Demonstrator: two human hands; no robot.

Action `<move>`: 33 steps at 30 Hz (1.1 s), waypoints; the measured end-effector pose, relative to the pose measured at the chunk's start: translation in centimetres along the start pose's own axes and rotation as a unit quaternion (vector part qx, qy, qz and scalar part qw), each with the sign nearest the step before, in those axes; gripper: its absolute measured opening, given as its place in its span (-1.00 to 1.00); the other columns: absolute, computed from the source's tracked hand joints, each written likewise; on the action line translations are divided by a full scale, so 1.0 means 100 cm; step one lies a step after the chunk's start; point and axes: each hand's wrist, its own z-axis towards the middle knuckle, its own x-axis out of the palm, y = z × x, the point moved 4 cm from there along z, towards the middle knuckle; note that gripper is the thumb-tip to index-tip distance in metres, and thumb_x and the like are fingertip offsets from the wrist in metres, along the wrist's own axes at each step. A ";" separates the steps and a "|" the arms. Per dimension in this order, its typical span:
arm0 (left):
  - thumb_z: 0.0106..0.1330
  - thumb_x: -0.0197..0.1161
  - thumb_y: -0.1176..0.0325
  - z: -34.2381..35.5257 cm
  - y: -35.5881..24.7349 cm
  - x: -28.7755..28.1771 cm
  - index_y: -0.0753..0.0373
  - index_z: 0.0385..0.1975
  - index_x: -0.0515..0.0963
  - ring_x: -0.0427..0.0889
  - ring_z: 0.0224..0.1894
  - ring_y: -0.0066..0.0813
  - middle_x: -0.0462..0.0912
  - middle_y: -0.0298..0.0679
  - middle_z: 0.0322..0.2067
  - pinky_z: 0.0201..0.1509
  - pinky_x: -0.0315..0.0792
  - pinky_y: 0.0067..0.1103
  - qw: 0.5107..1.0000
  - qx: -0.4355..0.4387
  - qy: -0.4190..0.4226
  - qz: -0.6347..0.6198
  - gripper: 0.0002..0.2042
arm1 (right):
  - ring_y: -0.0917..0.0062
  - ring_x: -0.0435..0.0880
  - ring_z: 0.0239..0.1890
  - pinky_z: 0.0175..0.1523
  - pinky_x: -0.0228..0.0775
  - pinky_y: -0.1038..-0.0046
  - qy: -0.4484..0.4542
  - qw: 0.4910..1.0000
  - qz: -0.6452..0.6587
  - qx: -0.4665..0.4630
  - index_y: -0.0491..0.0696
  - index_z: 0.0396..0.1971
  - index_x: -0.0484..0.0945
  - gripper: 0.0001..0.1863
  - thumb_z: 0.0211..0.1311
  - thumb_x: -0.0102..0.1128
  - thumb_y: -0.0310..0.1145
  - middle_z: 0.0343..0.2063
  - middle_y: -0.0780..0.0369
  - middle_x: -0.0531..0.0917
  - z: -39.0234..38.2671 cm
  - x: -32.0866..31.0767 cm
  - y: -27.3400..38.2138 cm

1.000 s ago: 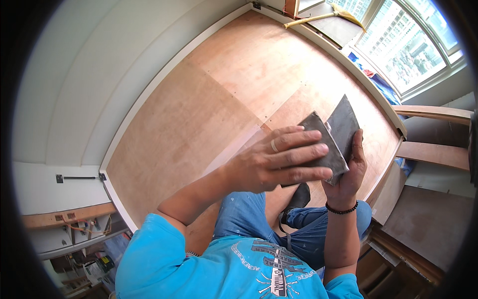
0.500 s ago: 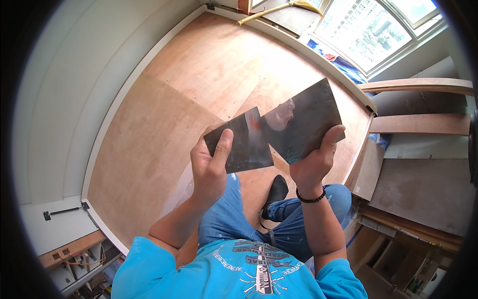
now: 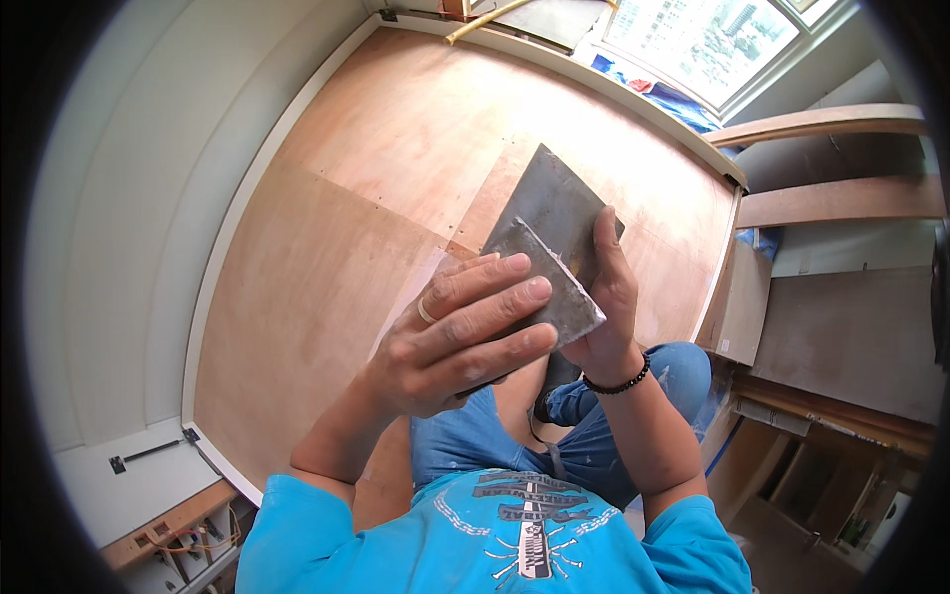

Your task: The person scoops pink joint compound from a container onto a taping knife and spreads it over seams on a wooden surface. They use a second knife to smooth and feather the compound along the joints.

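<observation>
My left hand (image 3: pixel 450 332), a ring on one finger, grips a dark flat scraper blade (image 3: pixel 566 305), its fingers laid across the back of it. Pale putty (image 3: pixel 547 249) runs in a line along the blade's far edge. Behind it, my right hand (image 3: pixel 614 287) holds a larger dark flat plate (image 3: pixel 556 198), the thumb up at its right edge. The scraper blade slants over the lower part of the plate, and its edge looks to be touching the plate. My left thumb and the far side of the blade are hidden.
Beneath my hands spreads a plywood floor panel (image 3: pixel 297 287) with a pale raised rim. Curved wooden slats (image 3: pixel 841 203) and a brown board (image 3: pixel 841 342) lie at the right. A window (image 3: pixel 703 45) and blue sheeting (image 3: pixel 678 104) are at the far right. A strut (image 3: pixel 153 453) sits at the left.
My left hand has turned over and moved right, bringing the scraper blade onto the plate. My right hand has shifted left and tilted the plate; the putty blob on its face no longer shows.
</observation>
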 end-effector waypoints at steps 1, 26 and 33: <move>0.32 0.33 0.41 -0.003 0.000 0.004 0.14 0.08 0.69 0.58 0.26 -0.06 0.61 -0.14 0.21 0.31 0.57 -0.21 0.999 0.006 0.035 0.033 -0.68 | 0.29 0.77 0.02 0.11 0.70 0.26 -0.006 1.000 0.006 -0.004 -0.16 0.24 0.40 -0.38 0.61 -0.16 0.12 0.05 0.02 0.67 0.000 -0.005 0.001; 0.57 0.14 0.39 -0.038 0.036 0.002 0.39 0.07 0.62 0.66 -0.15 -0.57 0.74 -0.19 -0.21 -0.02 0.53 -0.60 0.941 -0.322 -0.065 -0.079 -0.75 | 0.45 0.73 -0.03 0.06 0.68 0.34 -0.142 0.949 -0.166 -0.228 -0.08 0.14 0.51 -0.55 0.52 0.17 -0.04 -0.04 0.20 0.70 0.007 -0.018 0.025; 0.58 0.14 0.17 -0.008 0.084 -0.023 0.39 0.02 0.55 0.77 -0.29 -0.44 0.74 -0.19 -0.21 -0.23 0.68 -0.56 0.775 -0.389 -0.271 -0.418 -0.66 | 0.39 0.75 0.01 0.09 0.70 0.28 -0.051 0.997 -0.049 -0.039 -0.12 0.19 0.48 -0.49 0.57 0.04 0.02 0.01 0.13 0.69 0.014 -0.015 0.006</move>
